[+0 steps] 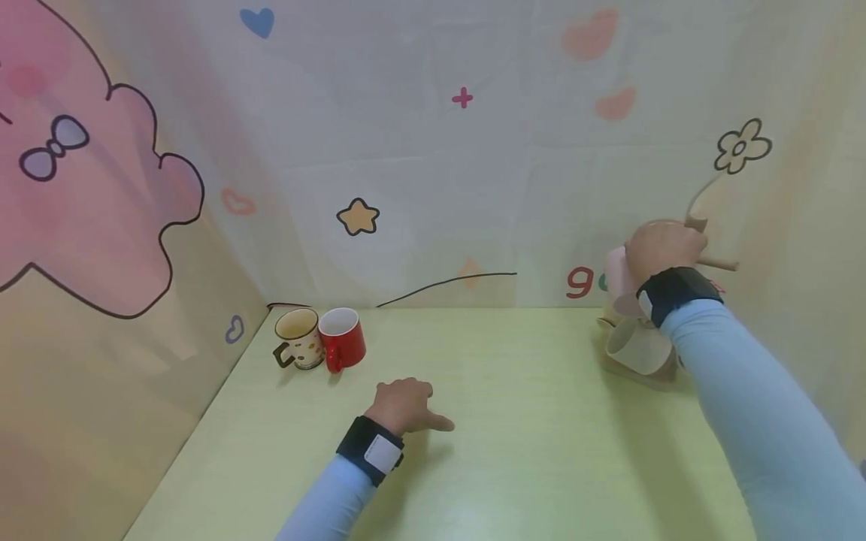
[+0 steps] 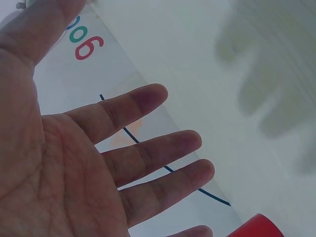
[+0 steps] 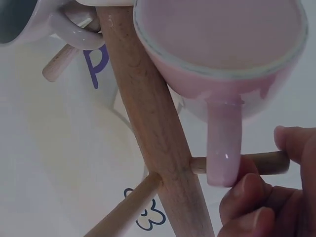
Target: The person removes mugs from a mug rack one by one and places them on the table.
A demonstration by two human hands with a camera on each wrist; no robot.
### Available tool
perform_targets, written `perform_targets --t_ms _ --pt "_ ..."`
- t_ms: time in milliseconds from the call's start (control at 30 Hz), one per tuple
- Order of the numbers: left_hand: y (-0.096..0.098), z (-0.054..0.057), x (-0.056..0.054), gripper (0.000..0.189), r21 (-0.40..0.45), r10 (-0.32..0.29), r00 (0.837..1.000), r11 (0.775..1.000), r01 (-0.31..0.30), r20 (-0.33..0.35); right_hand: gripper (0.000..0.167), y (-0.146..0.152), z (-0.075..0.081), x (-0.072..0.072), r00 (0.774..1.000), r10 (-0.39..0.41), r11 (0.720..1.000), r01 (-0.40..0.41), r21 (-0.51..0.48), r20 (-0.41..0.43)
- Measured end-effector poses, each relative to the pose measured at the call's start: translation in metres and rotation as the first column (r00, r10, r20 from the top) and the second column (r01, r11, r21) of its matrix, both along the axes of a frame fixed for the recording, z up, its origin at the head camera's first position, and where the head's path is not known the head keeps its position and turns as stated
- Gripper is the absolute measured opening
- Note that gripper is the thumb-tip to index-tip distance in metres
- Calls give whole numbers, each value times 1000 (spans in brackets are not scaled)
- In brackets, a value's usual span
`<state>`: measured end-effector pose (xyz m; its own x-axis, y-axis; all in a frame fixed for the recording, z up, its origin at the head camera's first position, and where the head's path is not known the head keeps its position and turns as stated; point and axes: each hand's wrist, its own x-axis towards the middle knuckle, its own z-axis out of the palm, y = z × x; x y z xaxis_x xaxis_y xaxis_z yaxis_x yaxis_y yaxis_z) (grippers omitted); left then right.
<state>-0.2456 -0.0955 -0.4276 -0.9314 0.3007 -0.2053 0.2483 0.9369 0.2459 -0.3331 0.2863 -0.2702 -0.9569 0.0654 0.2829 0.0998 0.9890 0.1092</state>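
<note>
My right hand (image 1: 666, 249) is at the upper part of a wooden mug tree (image 3: 143, 98) on the right. Its curled fingers hold the handle of a pink mug (image 3: 222, 54), and the handle is around a peg (image 3: 269, 163). One fingertip lies near that peg's end. Below, a white mug (image 1: 639, 347) hangs tilted on the same tree. Over the table's middle hovers my left hand (image 1: 406, 406), fingers spread and palm bare in the left wrist view. Nearest to it are a red mug (image 1: 343, 342) and a cream spotted mug (image 1: 301, 342), side by side and upright.
The pale table (image 1: 487, 428) meets a printed cloth backdrop (image 1: 433, 188) at the rear and left. Another peg (image 3: 126, 205) sticks out from the tree's post, bare along its visible length. A lower peg (image 3: 61, 61) shows beside a further mug (image 3: 29, 19).
</note>
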Motion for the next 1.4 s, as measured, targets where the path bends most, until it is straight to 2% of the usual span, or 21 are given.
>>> perform_targets --t_ms 200,333,767,1000,1200,1400 --pt "1 1 -1 64 -1 4 1000 1000 -4 -8 18 -2 -1 -2 1000 -12 999 12 43 -18" --pt "1 0 0 64 -2 2 1000 1000 -2 -5 17 -3 -3 -2 999 5 998 -2 67 -47" --pt "1 1 1 65 -4 -4 1000 1000 4 -1 21 -1 -6 -2 994 29 999 -26 32 -103" --pt "1 0 3 65 2 -9 1000 1000 9 7 14 2 -6 3 996 93 986 -93 139 6" --pt "2 0 4 66 1 -6 1000 1000 6 8 10 12 -6 9 985 133 974 -150 168 107" --pt "5 -1 5 65 -5 -10 1000 1000 10 1 7 19 -6 15 977 169 967 -190 170 129"
